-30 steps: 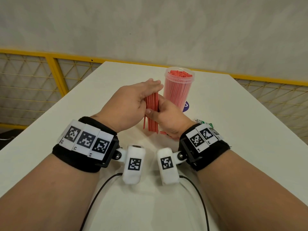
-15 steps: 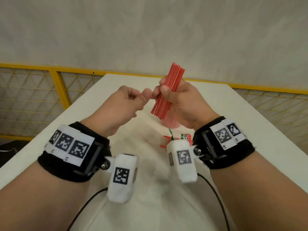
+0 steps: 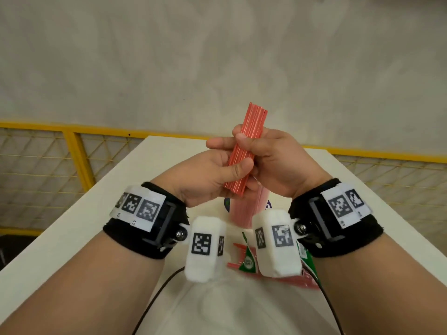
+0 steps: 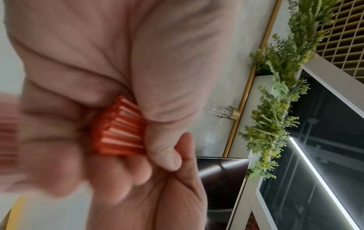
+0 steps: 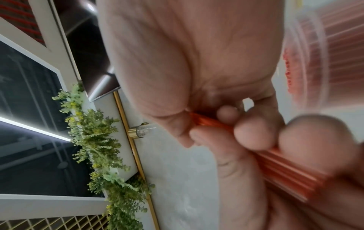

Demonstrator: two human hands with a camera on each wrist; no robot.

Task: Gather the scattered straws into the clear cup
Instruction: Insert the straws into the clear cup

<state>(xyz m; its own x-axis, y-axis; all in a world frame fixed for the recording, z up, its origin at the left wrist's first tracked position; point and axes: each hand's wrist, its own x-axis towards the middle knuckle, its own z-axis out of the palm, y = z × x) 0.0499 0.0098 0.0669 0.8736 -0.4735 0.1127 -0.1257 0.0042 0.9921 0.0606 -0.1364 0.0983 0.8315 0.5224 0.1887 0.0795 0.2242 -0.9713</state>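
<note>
The red straws point(image 3: 245, 151) are in a bundle, tilted, held above the table point(image 3: 72, 228) by both hands. The right hand point(image 3: 273, 163) grips its middle; the left hand point(image 3: 208, 175) curls around the lower part. The head view shows the cup point(image 3: 244, 211) under the hands and more straws near a green wrapper point(image 3: 248, 261). The right wrist view shows the cup's rim, full of straws.

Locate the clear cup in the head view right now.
In the head view the clear cup stands on the white table, centre frame, mostly hidden below the left hand and right hand gripping the straw bundle.
</note>
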